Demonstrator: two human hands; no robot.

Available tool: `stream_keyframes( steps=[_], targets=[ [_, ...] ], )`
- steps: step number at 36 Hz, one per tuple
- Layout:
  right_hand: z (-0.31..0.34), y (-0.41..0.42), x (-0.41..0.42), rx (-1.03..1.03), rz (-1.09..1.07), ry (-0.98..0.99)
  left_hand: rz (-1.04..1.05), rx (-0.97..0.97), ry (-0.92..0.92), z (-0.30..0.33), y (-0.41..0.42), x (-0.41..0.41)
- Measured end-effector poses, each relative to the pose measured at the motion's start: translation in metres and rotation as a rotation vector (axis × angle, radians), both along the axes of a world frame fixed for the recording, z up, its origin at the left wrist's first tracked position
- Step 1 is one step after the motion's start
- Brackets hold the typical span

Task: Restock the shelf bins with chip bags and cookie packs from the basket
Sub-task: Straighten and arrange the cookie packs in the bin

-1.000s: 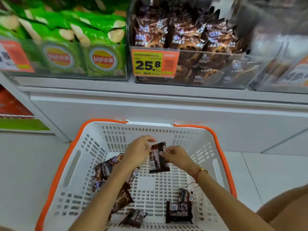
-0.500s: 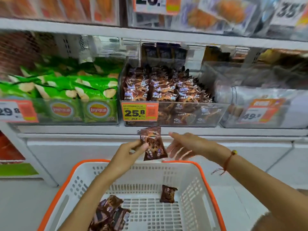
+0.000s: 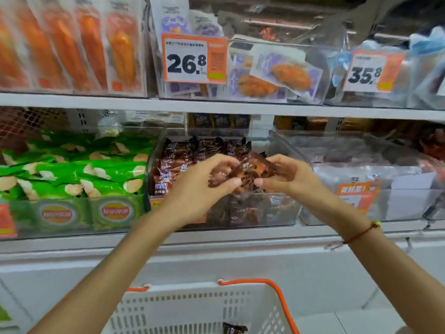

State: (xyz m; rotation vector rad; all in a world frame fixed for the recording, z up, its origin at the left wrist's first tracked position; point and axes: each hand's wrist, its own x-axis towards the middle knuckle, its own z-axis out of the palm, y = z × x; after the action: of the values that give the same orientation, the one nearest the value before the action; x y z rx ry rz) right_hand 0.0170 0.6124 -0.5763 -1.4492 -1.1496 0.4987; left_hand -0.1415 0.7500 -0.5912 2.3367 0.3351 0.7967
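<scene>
Fingers (image 3: 231, 183) of the left hand (image 3: 199, 186) and right hand (image 3: 291, 177) pinch a brown plastic cookie pack (image 3: 250, 171) above the clear shelf bin (image 3: 277, 208) of matching packs; beside its left edge, green chip bags (image 3: 72, 174). Tags above read 26.8 (image 3: 186, 62) and 35.8 (image 3: 364, 74).

- Cookie pack (image 3: 250, 171): brown, glossy wrapper, tilted, pinched at both ends between the two hands.
- Cookie bin (image 3: 277, 210): clear, directly behind and below the held pack, filled with matching brown packs.
- Chip bags (image 3: 79, 174): green, stacked left of the grip.
- Basket (image 3: 192, 307): white with orange rim, well below the grip, one brown pack inside.
</scene>
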Motion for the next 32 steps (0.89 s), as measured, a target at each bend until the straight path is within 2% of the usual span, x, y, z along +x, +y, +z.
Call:
stream_keyframes(
  steps=[6, 11, 15, 21, 24, 32],
  targets=[
    [0.018, 0.001, 0.041, -0.227, -0.089, -0.096, 0.062, 0.182, 0.115, 0.032, 0.013, 0.037],
    [0.009, 0.007, 0.053, -0.372, -0.174, -0.273, 0.032, 0.096, 0.128, 0.034, 0.024, 0.038],
    [0.0, 0.02, 0.05, -0.406, -0.219, -0.339, -0.019, 0.054, 0.113, 0.027, 0.022, 0.033],
    [-0.003, 0.028, 0.052, -0.446, -0.245, -0.255, 0.016, 0.053, 0.095, 0.016, 0.02, 0.024],
    [-0.005, 0.031, 0.053, -0.388, -0.282, -0.281, 0.025, 0.08, 0.088, 0.019, 0.015, 0.02],
    [-0.006, 0.045, 0.047, -0.173, -0.234, 0.101, 0.096, 0.253, 0.188, 0.031, 0.006, 0.019]
  ],
)
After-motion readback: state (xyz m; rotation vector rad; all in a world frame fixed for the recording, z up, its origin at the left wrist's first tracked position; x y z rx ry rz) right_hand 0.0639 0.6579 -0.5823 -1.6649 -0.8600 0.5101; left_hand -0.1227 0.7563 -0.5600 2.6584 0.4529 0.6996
